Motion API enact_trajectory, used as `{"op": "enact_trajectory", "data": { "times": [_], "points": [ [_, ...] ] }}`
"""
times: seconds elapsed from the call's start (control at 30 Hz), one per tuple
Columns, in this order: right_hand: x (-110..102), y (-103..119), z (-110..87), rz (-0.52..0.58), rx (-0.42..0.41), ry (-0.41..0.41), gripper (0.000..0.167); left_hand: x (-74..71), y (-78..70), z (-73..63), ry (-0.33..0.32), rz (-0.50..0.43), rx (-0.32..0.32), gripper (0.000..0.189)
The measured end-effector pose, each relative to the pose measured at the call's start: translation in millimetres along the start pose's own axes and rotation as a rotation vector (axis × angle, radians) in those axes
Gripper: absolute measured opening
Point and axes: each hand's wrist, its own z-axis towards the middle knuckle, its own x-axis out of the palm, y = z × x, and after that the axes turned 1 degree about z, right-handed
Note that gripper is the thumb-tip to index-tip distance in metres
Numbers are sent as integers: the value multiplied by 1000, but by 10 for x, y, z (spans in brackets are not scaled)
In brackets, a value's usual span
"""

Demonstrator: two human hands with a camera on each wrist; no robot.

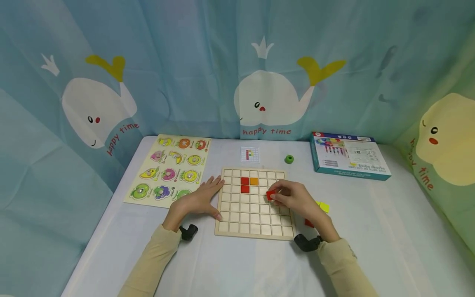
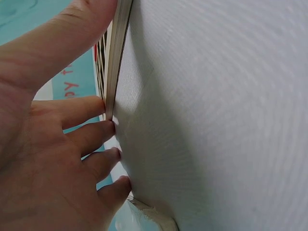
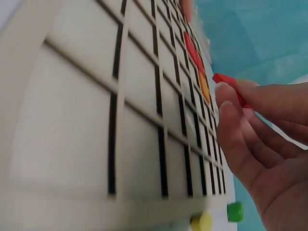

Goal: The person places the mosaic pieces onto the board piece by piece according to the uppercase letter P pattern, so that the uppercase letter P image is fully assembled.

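A wooden grid board [image 1: 245, 216] lies on the table, with two red tiles [image 1: 245, 189] one above the other and an orange tile [image 1: 254, 181] beside the upper one. My right hand [image 1: 295, 198] pinches another red tile [image 3: 231, 87] between thumb and fingertips, over the right part of the board. At the board's left edge rests my left hand [image 1: 200, 200], fingers spread; in the left wrist view its thumb and fingertips [image 2: 109, 127] meet the board's side and the table. Beneath the right forearm, a red piece [image 1: 309, 223] and yellow tiles [image 1: 324, 206] are partly hidden.
A small pattern card [image 1: 250, 155] lies behind the board, with a green bead [image 1: 289, 159] to its right. At the back right is a flat box [image 1: 350, 156]. A fruit puzzle board [image 1: 168, 173] lies to the left. Patterned curtains [image 1: 208, 82] hang behind the table.
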Motion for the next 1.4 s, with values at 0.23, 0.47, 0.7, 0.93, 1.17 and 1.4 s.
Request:
{"op": "enact_trajectory", "data": {
  "times": [0.23, 0.47, 0.7, 0.93, 1.17, 1.4],
  "points": [
    [107, 55, 92, -14, -60, 16, 22, -24, -21, -6, 6, -7, 4, 120],
    [226, 112, 177, -7, -71, 53, 27, -35, -24, -17, 6, -5, 10, 120],
    [337, 190, 249, -32, -48, 70, 27, -19, -5, -7, 3, -1, 6, 120],
    [407, 248, 294, -52, -18, 101, 26, -22, -8, 12, 8, 5, 4, 121],
    [470, 266, 340, -119, -64, 128, 25, -11, -15, 13, 7, -1, -7, 119],
    [512, 278, 380, -181, -100, 94, 23, -23, -13, 7, 11, -1, -12, 119]
  ]
}}
